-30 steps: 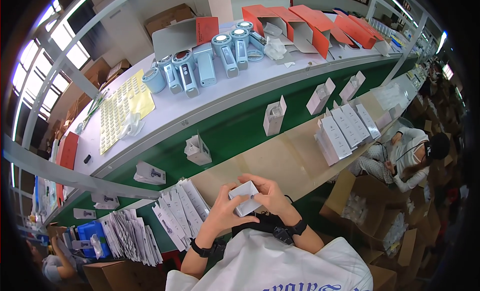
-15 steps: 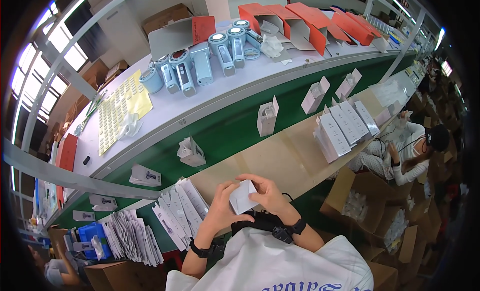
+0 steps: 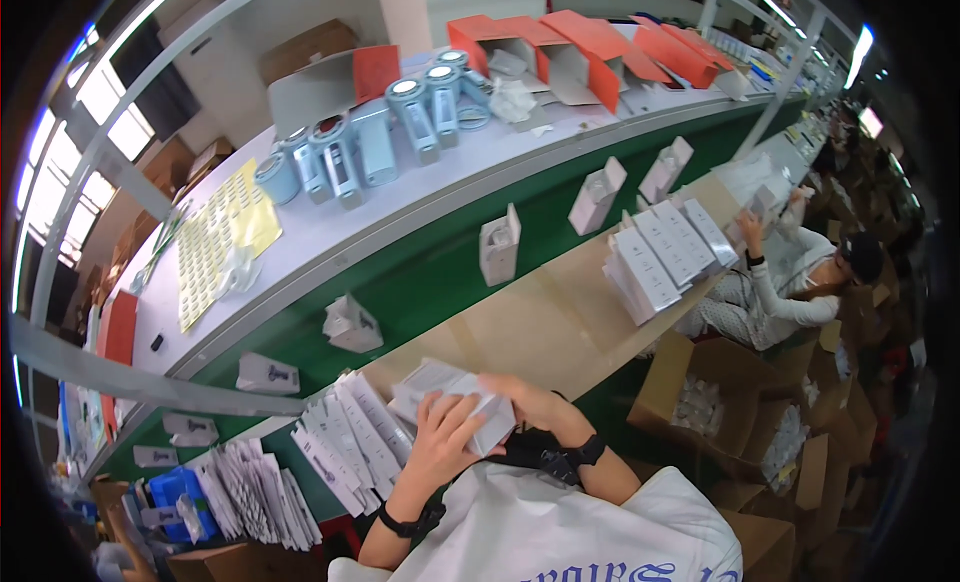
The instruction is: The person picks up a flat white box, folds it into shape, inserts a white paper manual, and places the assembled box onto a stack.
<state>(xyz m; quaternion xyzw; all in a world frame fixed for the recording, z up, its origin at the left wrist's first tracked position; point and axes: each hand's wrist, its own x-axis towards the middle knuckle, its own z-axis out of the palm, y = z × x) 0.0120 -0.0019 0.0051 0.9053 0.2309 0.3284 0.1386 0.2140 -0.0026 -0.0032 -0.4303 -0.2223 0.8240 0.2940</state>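
Note:
Low in front of my body, a white carton (image 3: 438,376) is held between my two hands, tilted, its long side toward the upper left. My left hand (image 3: 440,440) is closed over its near side, fingers laid across it. My right hand (image 3: 532,400) grips the other end from the right. Just left of the carton stands a row of white printed boxes (image 3: 345,437), leaning against each other. An open white box (image 3: 352,325) with clear plastic in its mouth is farther off, on the beige belt's far side.
Open boxes (image 3: 500,247) line the far edge of the beige belt (image 3: 520,327). Closed boxes (image 3: 650,262) are grouped at right, near a co-worker (image 3: 800,282). Light-blue devices (image 3: 378,147) and red cartons (image 3: 590,57) occupy the upper shelf. Folded cartons (image 3: 255,492) stand at lower left.
The carton has turned so its long side shows, and my left hand's fingers have moved over it. The whole view has shifted slightly. The co-worker's arms are now raised with a small box.

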